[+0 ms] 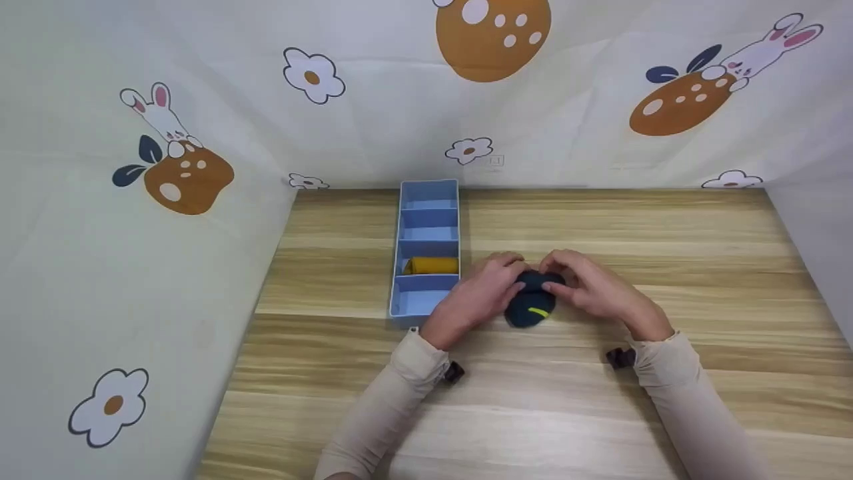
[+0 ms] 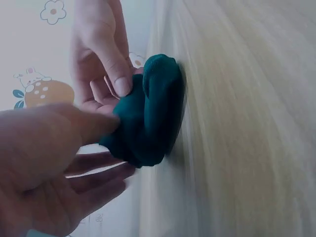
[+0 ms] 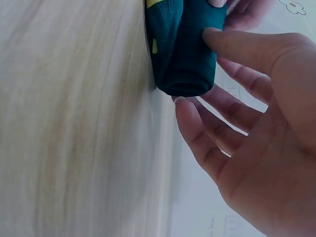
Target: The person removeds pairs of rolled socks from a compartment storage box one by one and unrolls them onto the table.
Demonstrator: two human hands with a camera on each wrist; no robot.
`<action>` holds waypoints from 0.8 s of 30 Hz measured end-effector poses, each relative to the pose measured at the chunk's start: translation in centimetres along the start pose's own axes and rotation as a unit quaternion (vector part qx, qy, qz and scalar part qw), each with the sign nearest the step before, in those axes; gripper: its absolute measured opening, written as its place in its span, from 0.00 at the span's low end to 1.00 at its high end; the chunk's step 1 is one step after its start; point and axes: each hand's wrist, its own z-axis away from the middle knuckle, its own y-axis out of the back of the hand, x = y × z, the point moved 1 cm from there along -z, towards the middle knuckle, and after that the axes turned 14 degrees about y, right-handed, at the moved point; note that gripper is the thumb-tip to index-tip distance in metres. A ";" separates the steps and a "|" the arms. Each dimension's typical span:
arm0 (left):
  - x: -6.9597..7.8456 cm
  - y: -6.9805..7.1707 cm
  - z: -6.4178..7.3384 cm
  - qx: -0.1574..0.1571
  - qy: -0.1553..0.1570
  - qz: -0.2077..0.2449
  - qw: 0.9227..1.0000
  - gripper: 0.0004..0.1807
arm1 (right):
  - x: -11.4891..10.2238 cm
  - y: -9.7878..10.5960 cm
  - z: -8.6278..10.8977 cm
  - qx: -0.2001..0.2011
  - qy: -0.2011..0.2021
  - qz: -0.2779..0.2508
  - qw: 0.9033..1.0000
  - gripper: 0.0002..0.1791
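Observation:
A dark green sock [image 1: 526, 313] with a yellow mark lies on the table, its far part rolled up and its near part flat. My left hand [image 1: 481, 290] pinches the left end of the roll between thumb and fingers. At the other end, my right hand [image 1: 593, 285] holds the roll with its thumb on the near side and fingers behind. Seen from the right wrist, the rolled sock [image 3: 197, 54] shows layered fabric at its end, with ribbed cloth beside it. In the left wrist view a thick fold of the sock [image 2: 162, 98] stands against the tabletop.
Left of the hands stands a blue divided box [image 1: 426, 303] with several compartments in a row. A mustard-yellow rolled cloth [image 1: 433, 266] sits in one of them. Behind the wooden table [image 1: 666, 233] hangs a patterned sheet [image 1: 386, 127].

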 end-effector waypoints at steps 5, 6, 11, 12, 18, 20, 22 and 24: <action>0.0 -0.1 -0.2 0.012 -0.002 -0.018 1.000 0.18 | 0.0 -0.1 -0.1 0.000 -0.025 0.040 0.999 0.11; 0.0 -0.1 -0.1 0.010 -0.001 -0.016 1.000 0.18 | 0.1 -0.2 -0.1 0.000 -0.028 0.048 0.998 0.12; 0.0 -0.3 -0.2 0.021 0.003 -0.041 0.999 0.21 | 0.2 -0.5 -0.2 0.020 -0.040 0.073 0.996 0.13; 0.0 -0.3 -0.2 0.026 0.003 -0.049 0.998 0.21 | 0.2 -0.5 -0.2 0.025 -0.040 0.080 0.996 0.12; 0.0 -0.6 -0.4 0.040 0.007 -0.053 0.998 0.19 | 0.0 -0.6 -0.4 0.048 -0.040 0.112 0.992 0.05; 0.0 -0.6 -0.4 0.040 0.013 -0.047 0.998 0.19 | -0.1 -0.5 -0.3 0.053 -0.044 0.113 0.991 0.06; 0.1 -0.6 -0.5 0.044 0.018 -0.046 0.998 0.19 | 0.0 -0.5 -0.3 0.053 -0.050 0.114 0.991 0.09; 0.1 -0.6 -0.5 0.052 0.022 -0.051 0.997 0.17 | 0.0 -0.6 -0.2 0.047 -0.051 0.115 0.991 0.13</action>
